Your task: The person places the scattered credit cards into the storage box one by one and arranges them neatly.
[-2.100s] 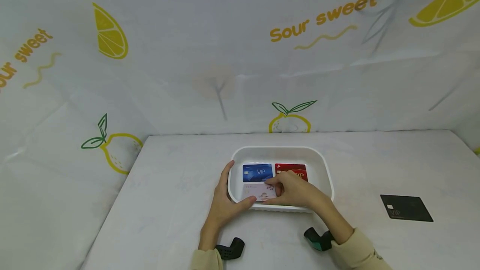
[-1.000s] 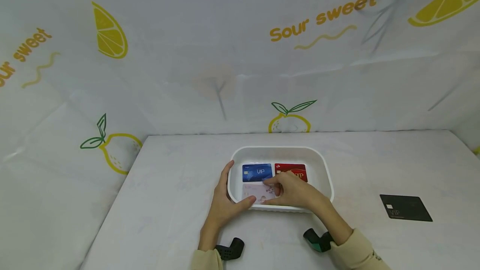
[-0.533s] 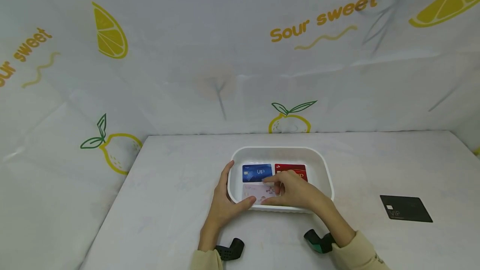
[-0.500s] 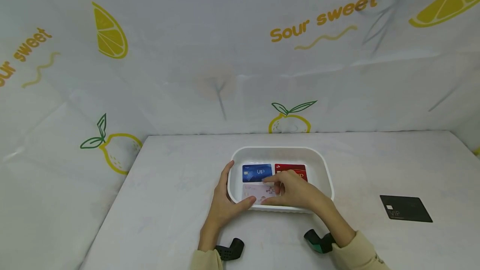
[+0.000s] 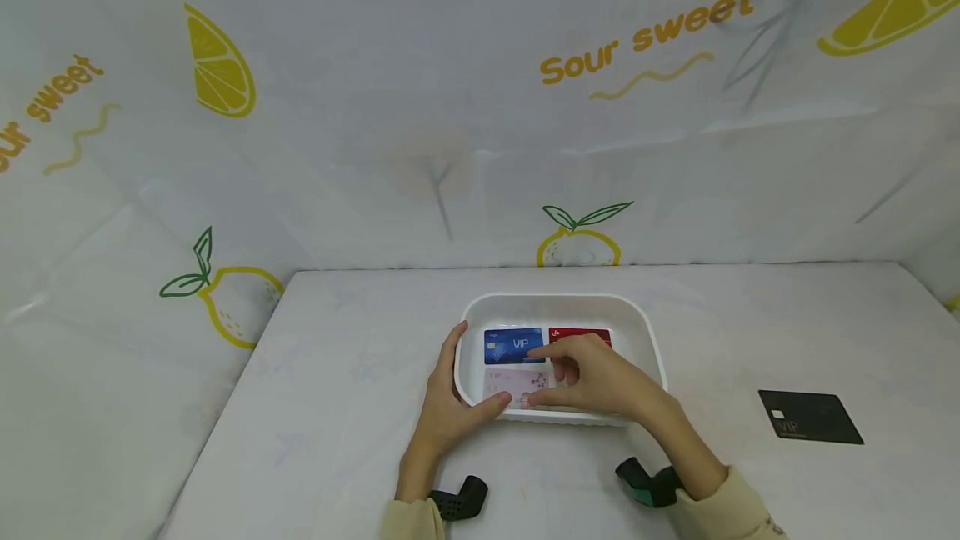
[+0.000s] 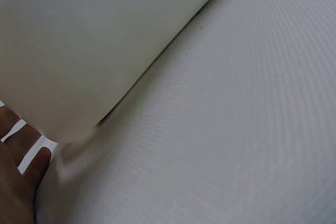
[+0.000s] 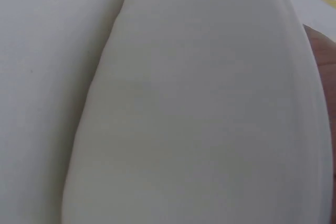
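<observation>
A white plastic tray (image 5: 555,297) stands on the table with a blue VIP card (image 5: 513,342), a red card (image 5: 579,332) and a pale pink card (image 5: 504,383) lying flat inside. My left hand (image 5: 448,417) holds its near left corner, thumb over the front rim and fingers along the left side. Over the pink card is my right hand (image 5: 600,377), thumb and index finger spread apart, the other fingers curled in; it covers part of the pink and red cards. Both wrist views mostly show the tray's outer wall (image 6: 105,51), with fingers at the edge.
A black VIP card (image 5: 810,417) lies on the white table to the right of the tray. Black wrist-worn devices (image 5: 463,498) sit at both wrists. Behind the table hangs a white lemon-printed cloth (image 5: 337,107).
My right hand has risen slightly and shifted right, with its thumb and index finger a little wider over the pink card. The left hand and tray have stayed put.
</observation>
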Demonstrator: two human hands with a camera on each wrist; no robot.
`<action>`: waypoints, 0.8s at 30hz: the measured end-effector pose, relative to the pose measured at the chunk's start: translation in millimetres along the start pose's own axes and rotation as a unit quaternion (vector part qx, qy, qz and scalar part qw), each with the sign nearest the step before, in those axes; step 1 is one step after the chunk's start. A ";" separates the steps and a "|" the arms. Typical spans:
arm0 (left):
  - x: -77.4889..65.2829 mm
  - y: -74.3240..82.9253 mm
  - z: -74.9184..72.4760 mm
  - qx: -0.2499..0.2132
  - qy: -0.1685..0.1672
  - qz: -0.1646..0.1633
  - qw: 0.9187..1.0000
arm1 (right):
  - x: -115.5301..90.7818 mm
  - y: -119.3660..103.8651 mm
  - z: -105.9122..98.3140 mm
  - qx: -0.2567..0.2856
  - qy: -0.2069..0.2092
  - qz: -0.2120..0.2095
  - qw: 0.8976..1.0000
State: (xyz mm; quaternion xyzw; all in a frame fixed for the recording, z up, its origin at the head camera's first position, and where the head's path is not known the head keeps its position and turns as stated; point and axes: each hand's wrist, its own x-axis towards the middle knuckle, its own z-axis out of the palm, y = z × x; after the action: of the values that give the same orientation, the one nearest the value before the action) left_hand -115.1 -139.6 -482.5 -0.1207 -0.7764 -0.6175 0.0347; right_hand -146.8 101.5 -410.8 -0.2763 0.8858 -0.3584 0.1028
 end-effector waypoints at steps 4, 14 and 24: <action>0.2 0.0 0.5 0.001 0.000 0.000 1.000 | -3.7 0.3 -3.0 -0.003 0.004 0.002 1.000; -0.2 0.0 1.2 0.003 0.002 -0.005 1.000 | -15.6 4.9 -14.2 0.001 0.023 -0.018 1.000; -0.3 1.1 1.7 0.008 0.007 -0.009 1.000 | -27.6 7.6 -26.3 0.007 0.039 -0.026 0.999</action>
State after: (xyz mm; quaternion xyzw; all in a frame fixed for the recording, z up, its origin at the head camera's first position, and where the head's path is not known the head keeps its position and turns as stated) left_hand -114.4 -137.7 -481.9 -0.1090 -0.7824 -0.6122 0.0351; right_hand -137.1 136.8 -397.6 -0.2840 0.8791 -0.3778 0.0607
